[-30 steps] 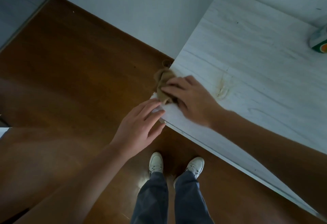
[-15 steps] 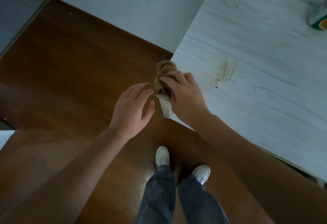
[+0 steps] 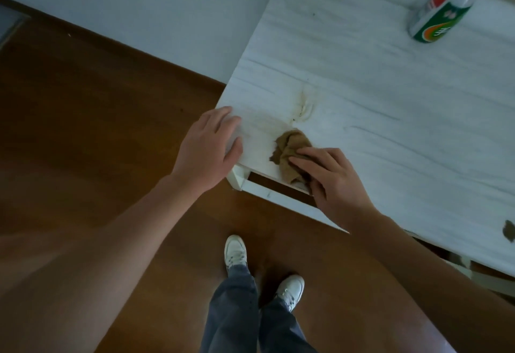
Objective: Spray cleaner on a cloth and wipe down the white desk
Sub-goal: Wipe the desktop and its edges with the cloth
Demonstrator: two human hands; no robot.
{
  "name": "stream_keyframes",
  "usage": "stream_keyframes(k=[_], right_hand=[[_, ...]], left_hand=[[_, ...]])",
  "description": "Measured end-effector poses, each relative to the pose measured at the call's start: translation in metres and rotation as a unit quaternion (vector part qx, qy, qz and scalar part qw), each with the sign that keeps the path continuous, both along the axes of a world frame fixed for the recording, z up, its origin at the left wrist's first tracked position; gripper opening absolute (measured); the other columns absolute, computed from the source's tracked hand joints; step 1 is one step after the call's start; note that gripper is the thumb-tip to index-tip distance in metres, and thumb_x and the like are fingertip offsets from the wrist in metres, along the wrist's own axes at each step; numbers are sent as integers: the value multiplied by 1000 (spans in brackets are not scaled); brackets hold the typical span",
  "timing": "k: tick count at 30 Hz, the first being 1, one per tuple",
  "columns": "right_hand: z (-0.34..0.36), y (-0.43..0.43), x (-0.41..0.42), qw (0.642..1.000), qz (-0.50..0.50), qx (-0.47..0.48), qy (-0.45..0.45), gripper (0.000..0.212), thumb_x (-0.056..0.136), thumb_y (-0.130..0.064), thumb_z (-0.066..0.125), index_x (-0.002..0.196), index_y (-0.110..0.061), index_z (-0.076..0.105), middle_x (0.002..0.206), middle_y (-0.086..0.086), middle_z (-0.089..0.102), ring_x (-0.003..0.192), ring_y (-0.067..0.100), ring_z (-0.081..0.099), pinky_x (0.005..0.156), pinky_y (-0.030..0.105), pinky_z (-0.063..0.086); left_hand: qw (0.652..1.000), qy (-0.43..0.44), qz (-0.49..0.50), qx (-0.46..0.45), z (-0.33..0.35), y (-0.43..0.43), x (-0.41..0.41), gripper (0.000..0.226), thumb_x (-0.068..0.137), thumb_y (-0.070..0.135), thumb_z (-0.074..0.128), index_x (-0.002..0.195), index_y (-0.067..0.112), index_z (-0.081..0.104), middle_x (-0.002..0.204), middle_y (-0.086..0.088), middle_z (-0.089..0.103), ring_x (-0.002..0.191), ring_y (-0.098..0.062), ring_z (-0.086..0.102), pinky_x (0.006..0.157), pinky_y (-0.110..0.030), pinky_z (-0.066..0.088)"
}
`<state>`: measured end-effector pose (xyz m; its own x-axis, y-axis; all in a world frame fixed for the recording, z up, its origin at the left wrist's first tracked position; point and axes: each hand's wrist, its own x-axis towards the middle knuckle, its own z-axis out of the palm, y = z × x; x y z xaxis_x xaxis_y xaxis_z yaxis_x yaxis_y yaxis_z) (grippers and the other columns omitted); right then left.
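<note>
The white desk (image 3: pixel 376 96) fills the upper right, its near left corner below centre. A crumpled brown cloth (image 3: pixel 289 148) lies on that corner, just below a yellowish stain (image 3: pixel 303 106). My right hand (image 3: pixel 331 182) presses the cloth onto the desk top, fingers laid over it and the thumb over the front edge. My left hand (image 3: pixel 209 152) rests flat on the desk's left corner edge, fingers straight, holding nothing. The spray cleaner bottle (image 3: pixel 437 13), white with a green and orange label, stands at the far right of the desk.
A brown wooden floor (image 3: pixel 97 143) lies left of and below the desk, with a pale wall (image 3: pixel 167 4) behind. My feet in white shoes (image 3: pixel 237 252) stand close to the desk's front edge. A dark mark (image 3: pixel 508 230) sits on the desk near the right border.
My right hand carried the cloth from the corner's side edge onto the desk top, below the stain. My left hand moved up from beside the corner and now rests on it.
</note>
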<state>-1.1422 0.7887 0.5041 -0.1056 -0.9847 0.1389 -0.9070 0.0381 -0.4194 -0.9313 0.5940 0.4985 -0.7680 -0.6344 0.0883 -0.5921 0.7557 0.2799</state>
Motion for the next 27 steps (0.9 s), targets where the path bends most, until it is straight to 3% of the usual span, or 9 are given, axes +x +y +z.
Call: stream_keyframes(k=[7, 12, 20, 22, 27], right_hand=[[-4, 10, -62, 992, -124, -8, 35, 47, 90, 2, 55, 135, -13, 62, 137, 6, 57, 113, 32, 51, 102, 43, 46], [-2, -37, -91, 971, -238, -7, 32, 47, 90, 2, 51, 135, -10, 60, 137, 10, 56, 115, 38, 48, 104, 45, 42], [-5, -129, -118, 935, -353, 16, 16, 52, 92, -7, 43, 142, -18, 53, 145, 5, 47, 124, 33, 42, 109, 34, 33], [-2, -138, -108, 948, -317, 18, 10, 53, 90, -4, 45, 141, -18, 55, 143, 6, 51, 121, 34, 44, 106, 36, 35], [4, -102, -66, 997, -68, 11, 19, 48, 91, -6, 47, 136, -16, 60, 139, 5, 57, 112, 33, 50, 101, 41, 42]], left_hand=[[1000, -9, -12, -2, -6, -21, -35, 47, 105, 36, 41, 141, 9, 52, 152, -14, 47, 144, -32, 41, 119, -48, 35], [999, -13, -26, -20, -10, -23, -31, 51, 103, 40, 39, 141, 9, 52, 153, -16, 46, 144, -35, 41, 119, -50, 36], [998, 16, -35, -49, -17, -24, -28, 48, 100, 34, 45, 138, 6, 55, 150, -17, 51, 141, -35, 45, 118, -49, 39], [998, 23, -36, -50, -18, -23, -28, 47, 99, 32, 47, 137, 6, 56, 149, -18, 52, 141, -35, 46, 117, -48, 40], [998, 17, -39, -44, -17, -22, -28, 48, 100, 34, 44, 139, 7, 55, 152, -17, 50, 143, -35, 44, 117, -49, 40]])
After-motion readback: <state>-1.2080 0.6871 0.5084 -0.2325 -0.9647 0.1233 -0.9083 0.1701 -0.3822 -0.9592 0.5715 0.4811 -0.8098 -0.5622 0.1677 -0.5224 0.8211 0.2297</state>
